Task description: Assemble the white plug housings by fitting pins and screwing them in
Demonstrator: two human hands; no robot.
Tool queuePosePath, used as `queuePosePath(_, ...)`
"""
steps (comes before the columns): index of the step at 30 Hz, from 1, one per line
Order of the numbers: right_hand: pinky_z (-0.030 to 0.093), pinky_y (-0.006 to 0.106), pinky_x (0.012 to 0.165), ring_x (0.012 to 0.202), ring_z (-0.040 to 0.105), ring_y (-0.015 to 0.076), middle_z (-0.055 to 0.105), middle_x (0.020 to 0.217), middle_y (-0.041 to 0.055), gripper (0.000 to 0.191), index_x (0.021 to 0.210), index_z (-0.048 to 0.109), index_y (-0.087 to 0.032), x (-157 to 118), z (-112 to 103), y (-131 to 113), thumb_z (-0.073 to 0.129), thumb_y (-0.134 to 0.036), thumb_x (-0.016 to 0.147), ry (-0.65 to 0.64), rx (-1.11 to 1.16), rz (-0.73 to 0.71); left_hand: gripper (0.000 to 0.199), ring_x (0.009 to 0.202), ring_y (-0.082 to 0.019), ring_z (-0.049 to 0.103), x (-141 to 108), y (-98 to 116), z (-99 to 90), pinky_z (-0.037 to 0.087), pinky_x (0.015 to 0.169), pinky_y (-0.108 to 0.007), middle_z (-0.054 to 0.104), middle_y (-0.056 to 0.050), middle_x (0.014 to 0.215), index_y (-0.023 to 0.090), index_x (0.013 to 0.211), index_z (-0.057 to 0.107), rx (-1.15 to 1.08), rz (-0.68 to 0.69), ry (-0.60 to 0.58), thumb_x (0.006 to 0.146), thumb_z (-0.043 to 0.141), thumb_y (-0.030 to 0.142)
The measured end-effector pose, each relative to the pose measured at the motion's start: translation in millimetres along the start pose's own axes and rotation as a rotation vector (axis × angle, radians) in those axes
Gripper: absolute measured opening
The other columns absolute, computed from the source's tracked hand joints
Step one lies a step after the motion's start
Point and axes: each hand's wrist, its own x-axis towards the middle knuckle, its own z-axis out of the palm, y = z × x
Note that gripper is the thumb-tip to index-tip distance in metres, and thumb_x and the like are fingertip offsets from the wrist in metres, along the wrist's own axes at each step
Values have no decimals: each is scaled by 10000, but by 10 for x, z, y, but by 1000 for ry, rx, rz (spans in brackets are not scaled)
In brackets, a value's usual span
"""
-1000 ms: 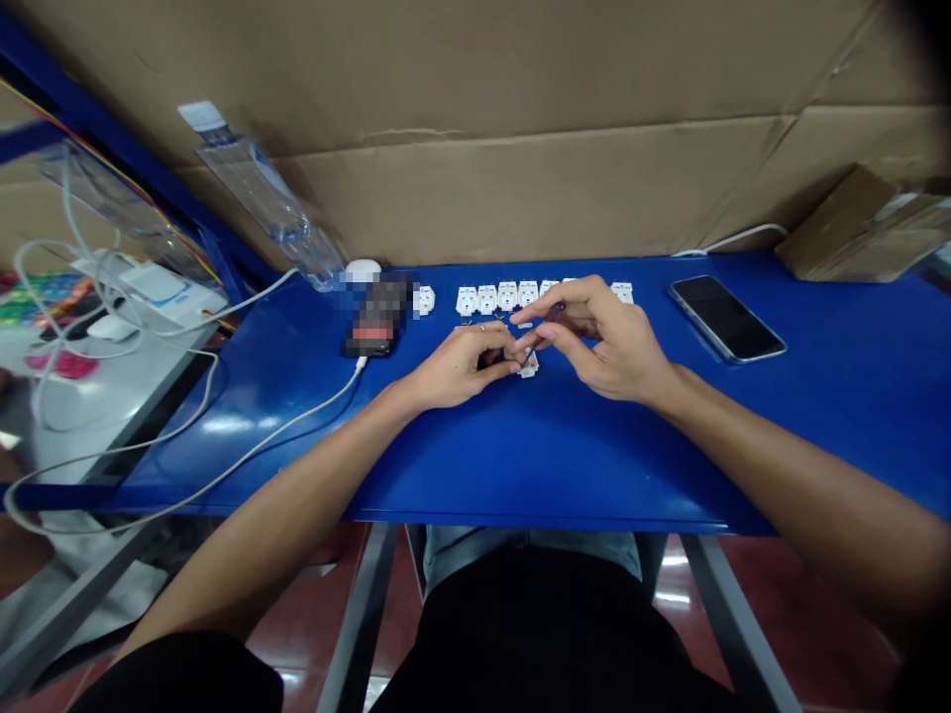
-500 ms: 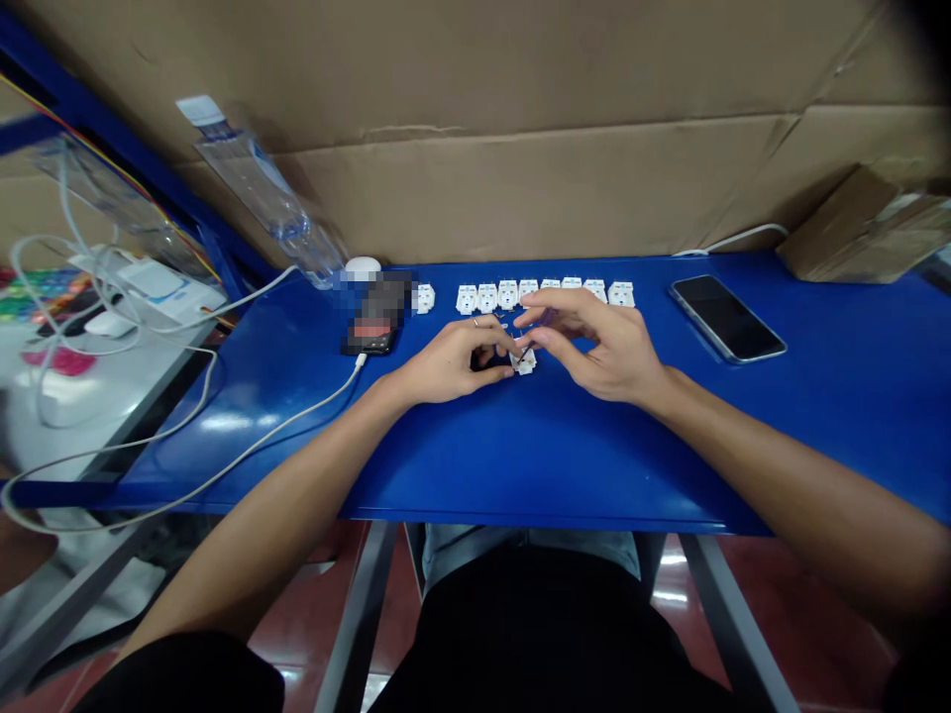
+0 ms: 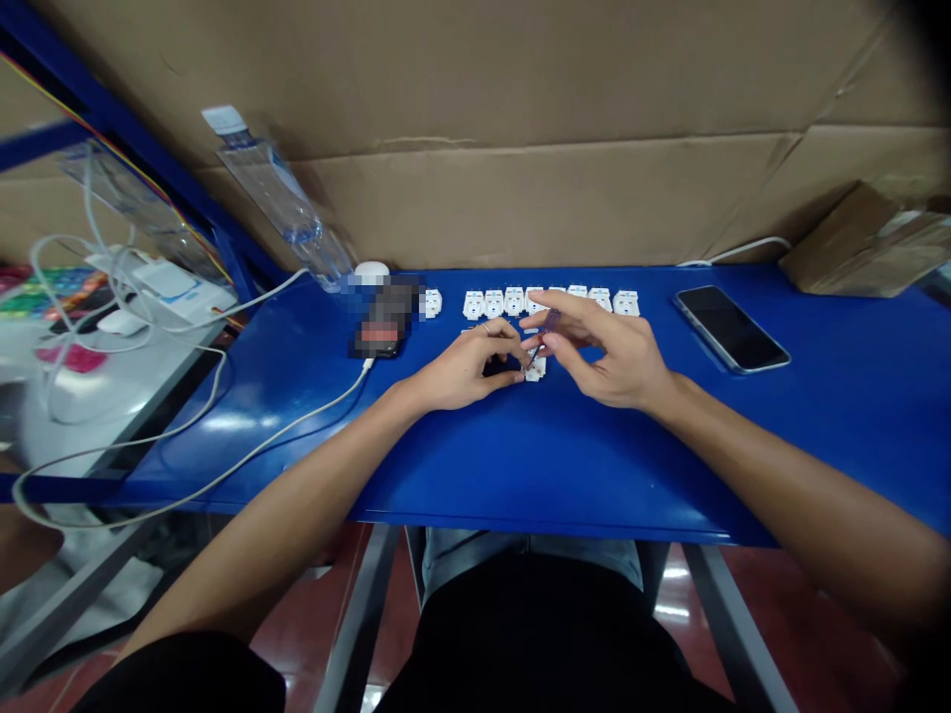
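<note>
Black top and blue jeans
The black sleeve (image 3: 189, 678) ends above the elbow; pale blue jeans (image 3: 453, 560) show below, and a thin ring (image 3: 487, 328) circles a left-hand finger.

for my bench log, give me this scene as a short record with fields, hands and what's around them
left hand: fingers at the near white part
right hand: holds a thin tool, its tip at that part
near white part: on the table, between the hands
white parts: in a row behind the hands, some partly hidden
table: blue
right side: phone, carton
left side: bottle, leaning; blurred-out device, cable plugged in
</note>
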Motion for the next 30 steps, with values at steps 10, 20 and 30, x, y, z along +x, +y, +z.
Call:
queuePosePath(10, 779, 337, 938, 995, 908, 203, 846, 1444, 21, 533, 1624, 674, -347, 20, 15, -21, 722, -271, 1099, 10, 9, -7, 63, 1369, -323, 697, 25, 111, 22, 518, 1242, -568, 736, -121, 1436, 213, 1103, 811, -12, -14, -35, 1051, 804, 249)
queuePosePath(20, 780, 357, 945, 1044, 899, 212, 857, 1411, 14, 512, 1608, 677, -359, 27, 27, -14, 705, -274, 1104, 5, -8, -4, 110, 1295, -317, 728, 27, 88, 68, 559, 1188, -555, 760, -121, 1389, 221, 1147, 797, 8, 10, 11, 1043, 791, 256)
queuePosePath(30, 767, 330, 918, 1074, 886, 199, 859, 1400, 32, 475, 1568, 701, -341, 64, 5, -49, 693, -224, 1108, 1, 7, -26, 128, 1342, -317, 713, 33, 72, 72, 555, 1201, -536, 758, -125, 1375, 211, 1157, 795, -2, 2, 9, 1041, 782, 262)
